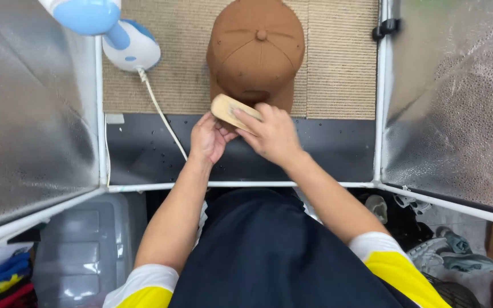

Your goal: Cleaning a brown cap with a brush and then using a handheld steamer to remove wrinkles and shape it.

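Right now the right hand (272, 134) grips a brush (232, 112), its fingers (252, 114) curled over the pale wooden back and pinching it along the sides. The brush sits against the near lower edge of a cap (256, 51). The left hand (207, 138) is just beside it, fingers bent and loosely closed near the end of the brush and the cap's rim; whether they pinch the fabric cannot be told, since the brush and the other hand hide the contact.

The cap stands near the far middle of the bench, on a mat (338, 57), its crown toward the camera. Brushing looks under way at the cap's near lower edge, judging from where the brush lies; the crown shows no foam or wet patches, so how much is done cannot be read.

The cap is brown cloth, rounded, with stitched panels meeting at a top button. The mat is tan and ribbed, coarse-woven. In front of it runs a dark smooth strip (338, 148) speckled with droplets. Crinkled silver foil panels (457, 102) on white tubing wall both sides. At the far left corner stands a glossy blue and white appliance (126, 43) with a white cord (158, 105).
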